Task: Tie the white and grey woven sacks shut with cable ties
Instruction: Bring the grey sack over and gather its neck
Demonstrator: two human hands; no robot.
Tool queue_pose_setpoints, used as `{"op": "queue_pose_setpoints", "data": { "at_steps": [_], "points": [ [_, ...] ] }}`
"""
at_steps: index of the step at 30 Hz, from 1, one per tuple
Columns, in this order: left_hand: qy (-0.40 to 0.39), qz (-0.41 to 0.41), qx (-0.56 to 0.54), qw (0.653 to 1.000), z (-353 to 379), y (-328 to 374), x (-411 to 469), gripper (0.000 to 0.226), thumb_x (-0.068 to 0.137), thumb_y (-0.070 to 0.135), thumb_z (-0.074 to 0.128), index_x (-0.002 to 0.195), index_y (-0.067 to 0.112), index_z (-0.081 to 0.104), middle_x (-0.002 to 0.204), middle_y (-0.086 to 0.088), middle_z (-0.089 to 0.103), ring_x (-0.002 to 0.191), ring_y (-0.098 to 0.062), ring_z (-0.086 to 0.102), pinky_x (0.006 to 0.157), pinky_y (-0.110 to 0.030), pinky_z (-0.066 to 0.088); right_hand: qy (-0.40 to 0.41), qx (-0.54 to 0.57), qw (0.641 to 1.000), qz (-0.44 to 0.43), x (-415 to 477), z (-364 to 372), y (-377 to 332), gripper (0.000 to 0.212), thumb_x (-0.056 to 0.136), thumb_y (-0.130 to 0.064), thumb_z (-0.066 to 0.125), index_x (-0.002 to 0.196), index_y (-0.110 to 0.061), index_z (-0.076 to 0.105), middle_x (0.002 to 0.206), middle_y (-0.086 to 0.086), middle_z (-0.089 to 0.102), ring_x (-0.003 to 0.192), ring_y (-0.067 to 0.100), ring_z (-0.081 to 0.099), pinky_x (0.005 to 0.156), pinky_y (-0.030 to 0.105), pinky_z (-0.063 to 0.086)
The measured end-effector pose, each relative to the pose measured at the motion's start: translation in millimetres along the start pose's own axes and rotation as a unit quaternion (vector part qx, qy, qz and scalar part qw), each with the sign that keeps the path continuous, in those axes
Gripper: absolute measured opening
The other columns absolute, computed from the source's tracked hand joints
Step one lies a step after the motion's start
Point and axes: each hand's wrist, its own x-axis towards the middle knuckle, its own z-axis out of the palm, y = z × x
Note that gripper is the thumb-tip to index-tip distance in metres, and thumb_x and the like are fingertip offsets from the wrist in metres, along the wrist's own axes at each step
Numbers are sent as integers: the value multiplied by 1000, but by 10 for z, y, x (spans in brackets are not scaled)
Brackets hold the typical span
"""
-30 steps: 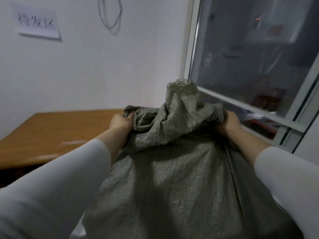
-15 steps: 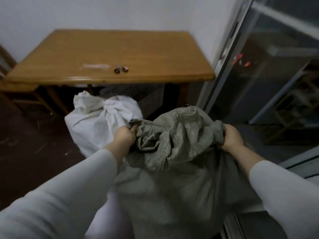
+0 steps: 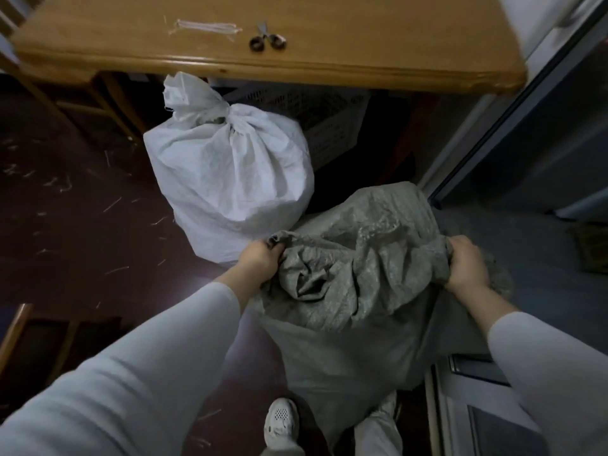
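Both hands, left and right, grip pinching the grey sack mouth's opposite edges. Recommend bunching fabric inward between grips before fetching cable ties beyond on the tabletop

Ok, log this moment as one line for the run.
left hand gripping grey sack mouth | right hand gripping opposite edge | white sack tied | cable ties on table
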Motion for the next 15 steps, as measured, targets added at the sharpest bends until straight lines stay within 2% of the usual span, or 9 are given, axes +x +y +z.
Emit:
{"op": "queue_pose_setpoints", "data": {
  "at_steps": [5, 8, 12, 15],
  "points": [
    [21, -55, -31, 998, 302, 116, 129, 43, 97, 32, 45, 114, -6, 57, 117, -25, 60, 109, -38, 56, 92, -39, 45, -28, -7, 999, -39, 483, 88, 200, 23, 89, -15, 53, 108, -6, 62, 124, 19, 50, 112, 37, 48, 92, 45, 45],
    [43, -75, -60, 994, 404, 273, 165, 44, 96, 33, 46, 112, -6, 58, 116, -26, 60, 108, -38, 56, 94, -41, 46, -43, 7, 997, -61, 754, 34, 300, 25, 88, -14, 52, 110, -9, 60, 126, 16, 50, 114, 35, 47, 94, 44, 44],
    [70, -100, -91, 988, 540, 450, 184, 42, 97, 31, 45, 109, -7, 59, 114, -26, 60, 107, -39, 56, 89, -39, 45, -70, 35, 995, -54, 1087, 7, 386, 28, 88, -26, 50, 113, -14, 58, 125, 14, 49, 109, 31, 50, 93, 39, 44],
    [84, -122, -101, 984, 691, 451, 168, 37, 97, 25, 46, 108, -7, 60, 114, -25, 60, 106, -38, 56, 88, -38, 45, -123, 3, 988, -96, 1179, 76, 485, 27, 87, -20, 54, 111, -10, 59, 123, 13, 48, 113, 31, 46, 95, 43, 44]
  ]
}}
